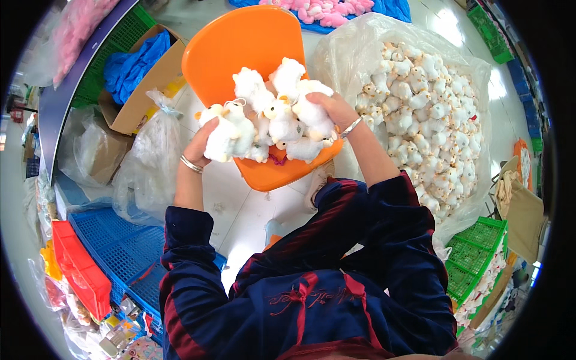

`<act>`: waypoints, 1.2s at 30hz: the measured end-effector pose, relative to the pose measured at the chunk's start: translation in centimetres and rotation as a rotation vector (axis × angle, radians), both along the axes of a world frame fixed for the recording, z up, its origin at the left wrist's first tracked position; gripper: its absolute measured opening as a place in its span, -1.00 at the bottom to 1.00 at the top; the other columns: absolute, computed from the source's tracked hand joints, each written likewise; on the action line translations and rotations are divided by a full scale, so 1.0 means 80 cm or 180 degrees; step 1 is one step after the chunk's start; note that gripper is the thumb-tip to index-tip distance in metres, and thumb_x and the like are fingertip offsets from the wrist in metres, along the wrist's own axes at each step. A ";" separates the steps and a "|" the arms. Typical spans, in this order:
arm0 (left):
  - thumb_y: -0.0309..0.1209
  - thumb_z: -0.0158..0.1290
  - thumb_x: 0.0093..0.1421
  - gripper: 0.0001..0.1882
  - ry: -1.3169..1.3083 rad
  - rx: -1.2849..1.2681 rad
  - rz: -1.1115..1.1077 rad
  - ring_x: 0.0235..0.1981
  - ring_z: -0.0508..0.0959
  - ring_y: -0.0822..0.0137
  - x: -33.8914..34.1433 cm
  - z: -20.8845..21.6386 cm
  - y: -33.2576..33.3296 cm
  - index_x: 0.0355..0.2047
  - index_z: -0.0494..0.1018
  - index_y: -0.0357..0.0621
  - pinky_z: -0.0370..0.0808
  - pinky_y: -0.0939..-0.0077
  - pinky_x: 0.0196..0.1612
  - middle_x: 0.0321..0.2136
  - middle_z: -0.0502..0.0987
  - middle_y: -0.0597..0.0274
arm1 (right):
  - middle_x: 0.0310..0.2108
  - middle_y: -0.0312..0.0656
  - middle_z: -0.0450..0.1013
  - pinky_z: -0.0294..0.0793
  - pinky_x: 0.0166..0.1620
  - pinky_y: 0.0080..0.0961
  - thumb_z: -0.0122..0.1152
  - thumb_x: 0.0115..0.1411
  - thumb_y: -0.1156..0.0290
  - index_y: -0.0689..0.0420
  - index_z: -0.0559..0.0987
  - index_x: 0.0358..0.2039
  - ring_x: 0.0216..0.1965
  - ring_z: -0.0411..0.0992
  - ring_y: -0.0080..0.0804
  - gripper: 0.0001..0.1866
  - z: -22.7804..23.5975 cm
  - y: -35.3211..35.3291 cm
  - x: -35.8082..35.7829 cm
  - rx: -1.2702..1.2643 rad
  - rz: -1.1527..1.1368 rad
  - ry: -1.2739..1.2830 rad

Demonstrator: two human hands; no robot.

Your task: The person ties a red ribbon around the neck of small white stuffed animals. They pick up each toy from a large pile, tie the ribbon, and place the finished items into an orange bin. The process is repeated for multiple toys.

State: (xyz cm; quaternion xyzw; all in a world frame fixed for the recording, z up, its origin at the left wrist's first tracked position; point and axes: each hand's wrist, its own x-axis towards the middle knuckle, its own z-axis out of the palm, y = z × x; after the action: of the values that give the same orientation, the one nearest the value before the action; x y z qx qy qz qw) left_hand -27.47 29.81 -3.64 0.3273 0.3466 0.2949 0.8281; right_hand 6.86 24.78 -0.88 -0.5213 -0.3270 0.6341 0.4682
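A bunch of several small white plush toys (283,123) with orange beaks or feet is gathered between my two hands over the seat of an orange chair (237,45). My left hand (199,144) is closed around the toys at the left end of the bunch. On the opposite end, my right hand (337,112) grips the toys with its thumb on top; its other fingers are mostly hidden. A thin white loop shows on one toy. Whether the lowest toys touch the seat I cannot tell.
To the right stands a large clear plastic bag (345,51) full of similar plush toys (429,120). A cardboard box (147,99) with blue plastic and a knotted clear bag (147,156) are at left. Blue (123,246), red (81,270) and green crates (474,258) flank me. Pink plush (324,9) lies ahead.
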 end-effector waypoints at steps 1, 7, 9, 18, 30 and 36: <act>-0.11 0.01 0.33 -0.41 0.0061 0.0004 0.0040 0.08 0.54 0.19 -0.010 -0.011 0.006 0.23 0.26 -0.24 0.52 0.32 0.12 0.08 0.50 0.06 | -0.07 -0.13 0.55 0.55 -0.05 -0.45 0.30 0.15 0.25 0.28 0.48 0.10 -0.10 0.54 -0.38 -0.45 0.007 -0.002 0.001 -0.0061 -0.0062 0.0142; -0.11 0.03 0.31 -0.43 0.0443 -0.0292 0.0915 -0.04 0.59 0.20 -0.025 -0.053 0.021 0.18 0.31 -0.25 0.57 0.29 -0.01 -0.01 0.55 0.09 | -0.15 -0.12 0.56 0.61 -0.18 -0.48 0.26 0.22 0.17 0.26 0.49 0.05 -0.20 0.57 -0.41 -0.49 0.004 0.021 0.023 -0.0377 -0.0479 0.0527; -0.10 0.05 0.29 -0.46 0.0922 -0.0075 0.1369 -0.11 0.61 0.21 -0.019 -0.072 0.029 0.11 0.38 -0.28 0.57 0.31 -0.06 -0.07 0.57 0.09 | -0.16 -0.13 0.56 0.61 -0.22 -0.48 0.26 0.22 0.14 0.26 0.50 0.05 -0.22 0.57 -0.42 -0.49 -0.014 0.026 0.021 -0.0367 -0.0758 0.0636; -0.04 0.17 0.16 -0.38 0.3528 0.1866 0.1511 -0.09 0.60 0.14 -0.031 -0.167 0.062 -0.01 0.47 -0.38 0.50 0.30 -0.01 -0.12 0.60 -0.04 | -0.13 -0.10 0.54 0.56 -0.21 -0.51 0.33 0.15 0.03 0.35 0.50 0.04 -0.21 0.55 -0.42 -0.34 -0.078 0.040 0.052 -0.0933 -0.0601 -0.0511; -0.19 0.19 0.16 -0.50 0.3564 0.1501 0.1517 -0.13 0.62 0.05 -0.021 -0.166 0.017 -0.06 0.46 -0.38 0.51 0.25 -0.04 -0.18 0.61 -0.13 | -0.19 -0.11 0.55 0.55 -0.24 -0.46 0.30 0.17 0.00 0.40 0.52 -0.02 -0.27 0.55 -0.38 -0.34 -0.076 0.018 0.068 -0.0658 -0.1068 -0.0479; -0.13 0.19 0.16 -0.54 0.2043 0.0738 0.2473 -0.27 0.60 0.35 -0.031 -0.177 0.001 -0.10 0.52 -0.29 0.53 0.40 -0.18 -0.23 0.61 0.18 | -0.13 -0.06 0.54 0.58 -0.15 -0.46 0.21 0.24 0.11 0.38 0.48 0.02 -0.21 0.56 -0.36 -0.44 -0.004 0.001 0.055 -0.0333 -0.1183 -0.0161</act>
State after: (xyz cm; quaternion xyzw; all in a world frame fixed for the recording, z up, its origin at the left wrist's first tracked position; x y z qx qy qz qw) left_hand -29.99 29.93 -17.80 0.3381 0.6442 0.5019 0.4677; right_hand 11.25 24.85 -1.22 -0.6121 -0.2033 0.5396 0.5412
